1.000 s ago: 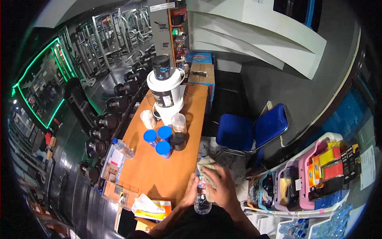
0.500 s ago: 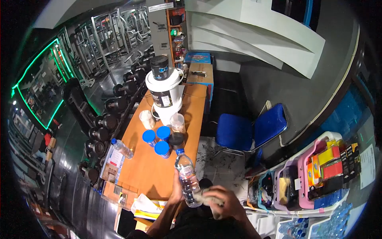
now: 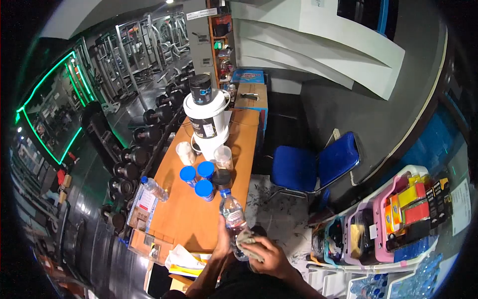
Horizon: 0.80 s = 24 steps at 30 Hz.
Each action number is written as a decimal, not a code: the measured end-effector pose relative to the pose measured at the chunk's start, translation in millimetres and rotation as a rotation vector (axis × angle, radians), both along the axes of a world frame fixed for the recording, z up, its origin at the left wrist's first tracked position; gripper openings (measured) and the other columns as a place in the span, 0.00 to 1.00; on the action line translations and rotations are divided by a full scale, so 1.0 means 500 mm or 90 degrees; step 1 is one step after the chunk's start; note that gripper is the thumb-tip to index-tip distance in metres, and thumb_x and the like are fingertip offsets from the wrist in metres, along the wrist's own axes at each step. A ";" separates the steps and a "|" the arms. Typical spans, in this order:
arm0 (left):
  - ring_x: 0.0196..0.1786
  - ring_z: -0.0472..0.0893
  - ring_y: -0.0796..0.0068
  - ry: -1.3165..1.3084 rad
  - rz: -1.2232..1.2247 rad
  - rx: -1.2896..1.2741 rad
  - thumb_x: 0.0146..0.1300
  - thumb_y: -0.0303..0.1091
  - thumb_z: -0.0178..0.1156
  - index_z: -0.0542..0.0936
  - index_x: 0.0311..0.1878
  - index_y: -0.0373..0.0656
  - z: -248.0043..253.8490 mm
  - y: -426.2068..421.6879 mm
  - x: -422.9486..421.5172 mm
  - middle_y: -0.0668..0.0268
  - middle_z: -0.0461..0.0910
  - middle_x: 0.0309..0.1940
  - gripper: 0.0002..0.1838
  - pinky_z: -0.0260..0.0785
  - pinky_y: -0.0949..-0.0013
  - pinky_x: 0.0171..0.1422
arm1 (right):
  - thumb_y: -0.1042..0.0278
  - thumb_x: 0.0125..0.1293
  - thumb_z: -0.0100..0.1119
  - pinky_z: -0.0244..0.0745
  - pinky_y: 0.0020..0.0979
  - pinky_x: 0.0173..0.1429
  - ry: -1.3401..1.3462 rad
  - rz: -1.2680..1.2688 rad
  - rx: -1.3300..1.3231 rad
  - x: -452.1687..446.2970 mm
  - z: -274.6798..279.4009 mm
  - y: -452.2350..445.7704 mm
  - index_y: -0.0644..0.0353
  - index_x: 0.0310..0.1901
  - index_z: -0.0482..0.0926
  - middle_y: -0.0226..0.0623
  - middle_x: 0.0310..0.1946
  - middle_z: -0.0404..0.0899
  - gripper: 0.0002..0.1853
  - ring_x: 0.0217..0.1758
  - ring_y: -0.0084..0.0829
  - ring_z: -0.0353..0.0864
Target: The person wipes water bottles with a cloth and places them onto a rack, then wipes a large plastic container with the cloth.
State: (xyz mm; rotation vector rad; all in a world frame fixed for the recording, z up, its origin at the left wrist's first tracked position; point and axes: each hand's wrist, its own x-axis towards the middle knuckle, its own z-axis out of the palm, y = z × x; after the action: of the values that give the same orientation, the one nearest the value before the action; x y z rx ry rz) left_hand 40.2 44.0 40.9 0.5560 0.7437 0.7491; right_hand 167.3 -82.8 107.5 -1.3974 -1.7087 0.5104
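Note:
A clear plastic water bottle (image 3: 233,212) with a blue cap leans slightly in front of me at the table's near right edge. My left hand (image 3: 223,239) is wrapped round its left side. In my right hand (image 3: 266,255) is a crumpled pale cloth (image 3: 246,242), pressed against the lower right side of the bottle. Just beyond the bottle's cap stands a jar with a black lid (image 3: 221,177). Several tubs with blue lids (image 3: 203,189) are grouped to its left.
On the wooden table (image 3: 184,219) stand a white bucket (image 3: 205,107) with a black tub (image 3: 201,89) on top, another water bottle (image 3: 155,189) and a desk calendar (image 3: 143,207). A blue chair (image 3: 295,167) and baskets (image 3: 386,219) of goods are to the right. Dumbbells (image 3: 146,134) line the left.
My right hand has brought the cloth from beside the bottle's base onto its lower side. The left hand keeps its hold on the bottle. The view has tilted slightly.

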 end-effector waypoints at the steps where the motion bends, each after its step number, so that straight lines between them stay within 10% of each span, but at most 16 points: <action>1: 0.32 0.79 0.67 0.008 0.019 0.016 0.63 0.74 0.30 0.75 0.44 0.42 -0.003 0.011 -0.004 0.62 0.79 0.30 0.42 0.75 0.64 0.38 | 0.71 0.54 0.61 0.77 0.35 0.51 0.002 0.028 -0.022 0.007 -0.009 -0.011 0.52 0.53 0.80 0.40 0.49 0.74 0.21 0.48 0.42 0.79; 7: 0.32 0.79 0.69 -0.066 -0.022 0.010 0.63 0.74 0.29 0.73 0.45 0.41 0.025 0.011 -0.020 0.61 0.78 0.31 0.42 0.76 0.64 0.37 | 0.72 0.54 0.60 0.81 0.33 0.46 0.154 0.064 -0.060 0.067 -0.011 -0.011 0.54 0.44 0.83 0.40 0.42 0.79 0.14 0.43 0.35 0.83; 10: 0.32 0.80 0.69 0.023 -0.027 0.032 0.65 0.72 0.31 0.71 0.48 0.41 0.018 -0.019 -0.002 0.61 0.78 0.33 0.40 0.76 0.64 0.38 | 0.73 0.53 0.63 0.74 0.38 0.58 0.116 -0.072 0.129 0.073 0.025 0.027 0.55 0.51 0.79 0.40 0.52 0.74 0.21 0.56 0.40 0.77; 14: 0.50 0.74 0.71 0.149 -0.038 0.432 0.70 0.59 0.41 0.61 0.61 0.40 0.007 -0.050 0.020 0.60 0.74 0.46 0.31 0.68 0.66 0.56 | 0.72 0.54 0.64 0.70 0.38 0.61 0.010 -0.197 0.144 0.045 0.082 0.074 0.53 0.55 0.76 0.38 0.57 0.69 0.24 0.60 0.42 0.72; 19: 0.57 0.72 0.66 0.196 0.000 0.421 0.71 0.61 0.36 0.63 0.64 0.41 0.011 -0.039 0.021 0.57 0.72 0.55 0.34 0.65 0.62 0.62 | 0.72 0.53 0.64 0.72 0.36 0.59 0.006 -0.129 0.026 0.010 0.071 0.040 0.52 0.53 0.80 0.39 0.54 0.72 0.22 0.56 0.41 0.75; 22: 0.46 0.78 0.67 -0.048 -0.002 0.077 0.72 0.59 0.37 0.66 0.58 0.40 -0.038 -0.008 0.000 0.59 0.75 0.46 0.30 0.71 0.63 0.53 | 0.71 0.51 0.64 0.74 0.35 0.56 0.054 -0.034 0.022 -0.001 0.001 0.003 0.50 0.50 0.82 0.39 0.53 0.74 0.21 0.53 0.40 0.78; 24: 0.39 0.81 0.65 -0.002 0.053 0.147 0.70 0.63 0.36 0.66 0.57 0.40 -0.078 0.015 -0.005 0.57 0.77 0.42 0.33 0.77 0.60 0.44 | 0.71 0.50 0.64 0.75 0.35 0.55 0.066 0.028 0.003 0.007 -0.022 -0.017 0.50 0.50 0.82 0.39 0.53 0.75 0.22 0.53 0.39 0.78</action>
State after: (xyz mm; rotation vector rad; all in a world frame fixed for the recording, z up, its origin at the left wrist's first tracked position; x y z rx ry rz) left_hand 37.7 51.7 1.9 0.7361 0.6839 0.9194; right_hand 170.8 -91.4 96.4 -1.3088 -1.6595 0.5925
